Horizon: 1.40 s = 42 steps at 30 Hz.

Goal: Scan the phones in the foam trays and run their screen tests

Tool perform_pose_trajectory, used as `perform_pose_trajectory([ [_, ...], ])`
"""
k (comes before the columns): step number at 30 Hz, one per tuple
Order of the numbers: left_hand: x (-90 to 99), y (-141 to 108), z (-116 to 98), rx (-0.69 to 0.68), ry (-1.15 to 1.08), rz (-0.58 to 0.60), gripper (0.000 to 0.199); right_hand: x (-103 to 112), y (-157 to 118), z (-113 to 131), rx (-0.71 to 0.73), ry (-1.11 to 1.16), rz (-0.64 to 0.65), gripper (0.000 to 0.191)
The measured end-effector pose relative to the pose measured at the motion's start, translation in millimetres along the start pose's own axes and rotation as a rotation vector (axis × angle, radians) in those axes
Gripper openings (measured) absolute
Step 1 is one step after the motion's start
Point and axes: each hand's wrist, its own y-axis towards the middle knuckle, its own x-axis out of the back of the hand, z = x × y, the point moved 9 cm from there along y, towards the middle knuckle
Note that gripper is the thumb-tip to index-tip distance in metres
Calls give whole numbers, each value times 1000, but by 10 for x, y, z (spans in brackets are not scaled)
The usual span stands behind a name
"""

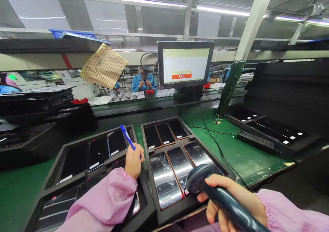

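Note:
My left hand (134,160) is closed round a blue marker pen (126,136), held over the left black foam tray (47,177). Smartphones (98,153) with small white labels lie in that tray, some of them hidden by my pink sleeve. In my right hand (232,194) is a dark handheld barcode scanner (228,201), its head low over the right foam tray (189,209). Two rows of phones (164,177) with orange edges sit there, screens up. The scanner head covers part of the near row.
A monitor (185,65) showing a red FAIL bar stands behind the trays. Cables (205,122) cross the green bench (236,156). Stacked black trays stand left (38,101) and right (288,91). A yellow dotted sheet (103,66) hangs from the shelf. A person (144,81) in blue sits beyond.

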Motion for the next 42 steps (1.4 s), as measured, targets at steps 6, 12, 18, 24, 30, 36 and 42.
perform_pose_trajectory([
  [6,4,5,28,10,-10,4,22,-60,24,110,15,0,44,53],
  [12,14,4,38,9,-14,3,23,-57,20,178,39,-19,60,49],
  [18,2,-1,21,10,-18,0,23,-32,-16,78,52,18,65,49],
  [24,-13,-4,-11,0,-16,0,25,-29,-77,19,21,3,-38,50],
  [30,-5,-3,-6,3,-10,1,23,-6,-71,7,9,-22,-76,53],
  [36,2,-7,8,5,-1,-3,23,-59,4,106,24,-14,9,51],
  [42,-1,-2,7,-12,-10,4,22,-108,-21,151,45,-34,28,48],
])
